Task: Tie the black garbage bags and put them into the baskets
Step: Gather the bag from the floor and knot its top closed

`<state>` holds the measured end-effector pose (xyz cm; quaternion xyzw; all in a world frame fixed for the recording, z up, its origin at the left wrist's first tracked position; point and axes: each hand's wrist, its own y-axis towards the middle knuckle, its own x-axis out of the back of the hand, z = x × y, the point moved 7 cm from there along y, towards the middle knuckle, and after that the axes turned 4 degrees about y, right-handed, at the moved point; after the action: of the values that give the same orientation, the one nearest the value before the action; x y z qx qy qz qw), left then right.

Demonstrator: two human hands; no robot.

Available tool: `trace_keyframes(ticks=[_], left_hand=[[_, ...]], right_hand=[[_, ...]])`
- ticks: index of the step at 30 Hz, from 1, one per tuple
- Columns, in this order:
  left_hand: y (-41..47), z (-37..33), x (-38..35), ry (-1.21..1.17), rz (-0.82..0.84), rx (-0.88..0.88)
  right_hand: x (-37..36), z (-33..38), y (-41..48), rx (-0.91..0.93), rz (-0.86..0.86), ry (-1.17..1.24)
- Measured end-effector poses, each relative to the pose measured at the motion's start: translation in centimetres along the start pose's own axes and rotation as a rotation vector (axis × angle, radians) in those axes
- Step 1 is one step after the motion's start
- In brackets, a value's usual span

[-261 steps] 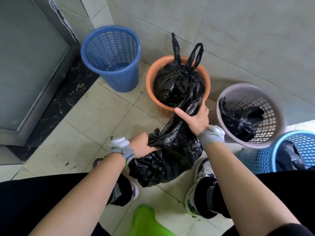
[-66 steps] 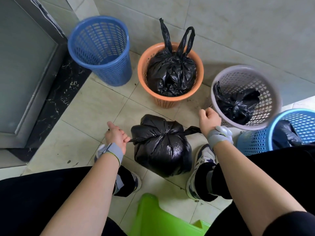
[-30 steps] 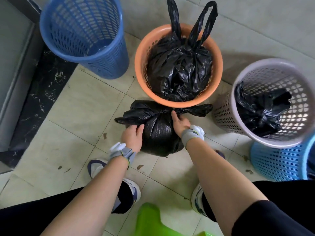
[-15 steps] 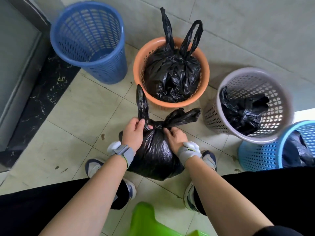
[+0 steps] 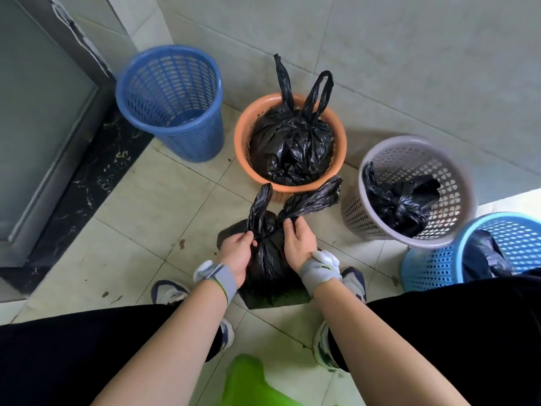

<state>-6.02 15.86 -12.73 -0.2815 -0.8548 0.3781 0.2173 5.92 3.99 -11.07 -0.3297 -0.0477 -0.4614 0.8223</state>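
A full black garbage bag (image 5: 270, 276) stands on the tiled floor between my feet. My left hand (image 5: 237, 253) pinches the base of its left handle loop. My right hand (image 5: 298, 244) grips the base of the right loop. Both loops stick up above a knot. The dark blue basket (image 5: 172, 104) at the far left holds no bag. The orange basket (image 5: 243, 133) holds a tied black bag (image 5: 292, 142). The pale lilac basket (image 5: 456, 183) holds another bag (image 5: 401, 200). The light blue basket (image 5: 433, 265) at the right holds a third.
A grey tiled wall runs behind the baskets. A metal door with a black marble threshold (image 5: 87, 183) stands at the left. A green stool (image 5: 251, 382) lies under me. My shoes (image 5: 169, 291) flank the bag.
The bag's two ends were pulled sideways into a knot, then raised. Now both hands hold the loops close to the knot, and the view has pulled back from the baskets.
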Motion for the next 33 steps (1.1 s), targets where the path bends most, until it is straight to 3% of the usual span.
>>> trace_keyframes(ticks=[2, 6, 9, 11, 14, 17, 22, 25, 30, 33], left_hand=[[-0.8, -1.0, 0.1, 0.055, -0.086, -0.106], [-1.4, -1.8, 0.3, -0.076, -0.169, -0.161], [-0.5, -2.3, 0.1, -0.447, -0.068, -0.046], [-0.2, -2.7, 0.1, -0.553, -0.005, -0.009], [0.2, -2.6, 0.5, -0.358, 0.028, -0.044], [0.3, -2.6, 1.1, -0.131, 0.102, -0.057], [0.1, -3.7, 0.3, 0.091, 0.417, -0.063], [-0.3, -4.5, -0.4, 0.285, 0.534, -0.134], [0.2, -4.8, -0.5, 0.305, 0.571, -0.074], [0.5, -5.1, -0.1, 0.079, 0.548, -0.002]], right_hand=[[-0.1, 0.1, -0.2, -0.04, 0.027, 0.027], [-0.2, 0.2, -0.3, -0.001, 0.05, -0.133], [0.1, 0.3, -0.6, 0.073, 0.1, -0.317], [0.0, 0.6, -0.9, 0.111, 0.204, -0.497], [-0.7, 1.1, -1.0, 0.211, 0.323, -0.798], [-1.2, 1.3, -0.5, 0.286, 0.353, -0.947], [-0.7, 2.0, 0.0, 0.284, 0.447, -1.168], [-1.1, 2.8, 0.0, 0.399, 0.456, -1.267], [-1.9, 3.3, 0.0, 0.518, 0.495, -1.309], [-1.1, 3.2, 0.3, 0.517, 0.506, -1.145]])
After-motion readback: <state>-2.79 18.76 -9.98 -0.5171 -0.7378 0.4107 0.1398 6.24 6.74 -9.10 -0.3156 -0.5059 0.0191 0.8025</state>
